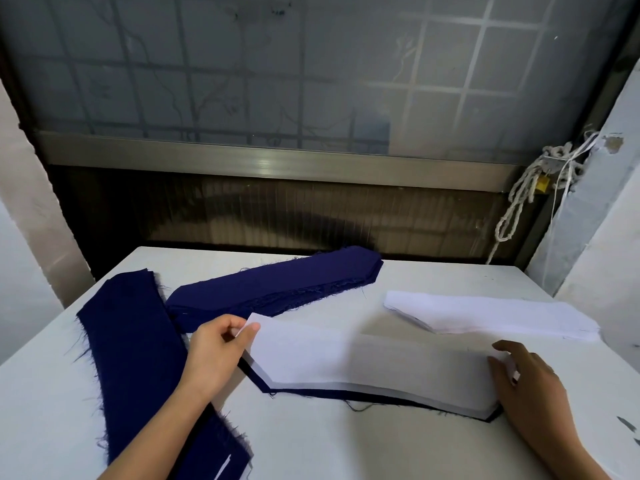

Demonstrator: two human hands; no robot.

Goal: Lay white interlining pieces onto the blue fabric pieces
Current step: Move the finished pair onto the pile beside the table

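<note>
A white interlining piece [363, 362] lies over a blue fabric piece [346, 398] in the middle of the table; only a thin blue edge shows along its near side. My left hand [216, 351] pinches the interlining's left corner, which is lifted a little. At the piece's right end, my right hand [526, 379] holds the edge with curled fingers. A stack of blue fabric pieces [273, 289] lies behind, and another blue stack [135, 358] runs down the left side. A pile of white interlining pieces [491, 315] sits at the right.
The white table [346, 445] ends at a window wall behind. A knotted rope [519, 199] hangs at the back right corner beside a pillar. White walls stand close on both sides.
</note>
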